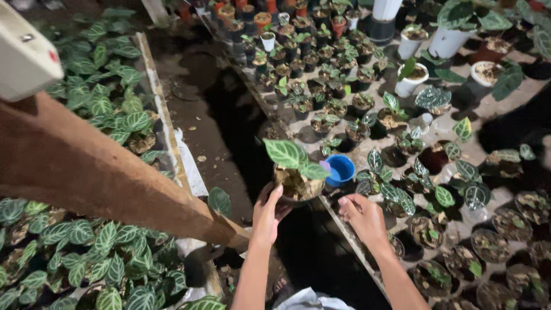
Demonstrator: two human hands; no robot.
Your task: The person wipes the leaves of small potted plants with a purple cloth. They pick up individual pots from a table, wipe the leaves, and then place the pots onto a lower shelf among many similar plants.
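- The left hand (268, 213) holds a small dark pot (294, 194) from below, its fingers closed around the pot's lower side.
- The pot carries one young plant with two broad green, white-veined leaves (290, 155) above brown, fibrous potting mix; it sits just above centre, over the dark gap between the beds.
- The right hand (363, 217), at 3 o'clock from the left, hovers beside the pot with fingers loosely curled and holding nothing.
- A blue cup (341, 169) stands at 1 o'clock from the right hand, near the pot.
- Rows of small potted seedlings (321, 74) cover the surface (476, 150) from 12 to 4 o'clock.
- A brown post (86, 172) slants across at 9 o'clock, over veined foliage (74, 252).
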